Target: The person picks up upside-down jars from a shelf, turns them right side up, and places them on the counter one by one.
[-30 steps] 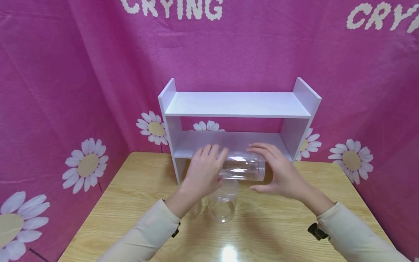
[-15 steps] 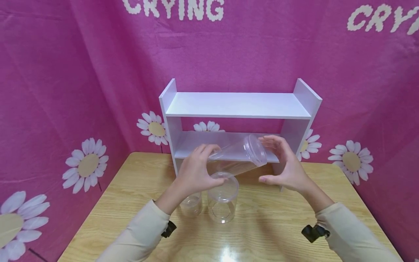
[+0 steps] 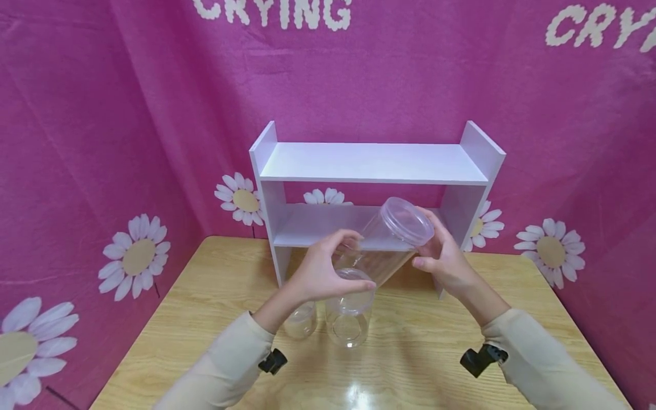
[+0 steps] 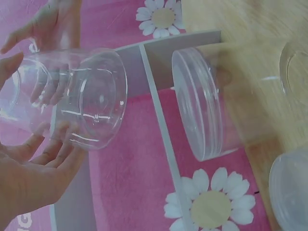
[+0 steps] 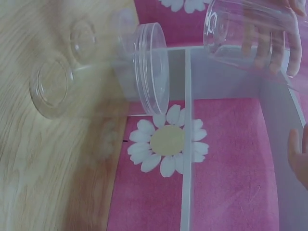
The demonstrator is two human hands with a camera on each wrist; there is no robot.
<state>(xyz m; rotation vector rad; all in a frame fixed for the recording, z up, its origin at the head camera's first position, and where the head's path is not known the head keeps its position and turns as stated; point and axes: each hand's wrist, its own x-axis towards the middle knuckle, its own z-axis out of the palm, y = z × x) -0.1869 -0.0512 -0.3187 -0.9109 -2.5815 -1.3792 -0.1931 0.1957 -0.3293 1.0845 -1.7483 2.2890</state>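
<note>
A clear plastic jar (image 3: 374, 256) with a screw lid (image 3: 407, 221) is tilted in the air, its lid end up and to the right. My left hand (image 3: 325, 267) holds it near the base, thumb in front and fingers behind. In the left wrist view the left fingers (image 4: 62, 144) lie against its wall. My right hand (image 3: 446, 259) is cupped loosely by the lid, its fingers partly hidden behind it; whether they press on it is unclear. Below, a large clear jar (image 3: 348, 327) and a smaller clear jar (image 3: 300, 323) stand on the table.
A white two-tier shelf (image 3: 373, 162) stands at the back of the wooden table (image 3: 420, 364). Pink cloth (image 3: 359, 85) with daisies and lettering hangs behind and at the sides.
The jar has swung from lying level to tilted, its lid end rising towards the right. My right hand has moved up and come close around the lid. My left hand keeps its hold.
</note>
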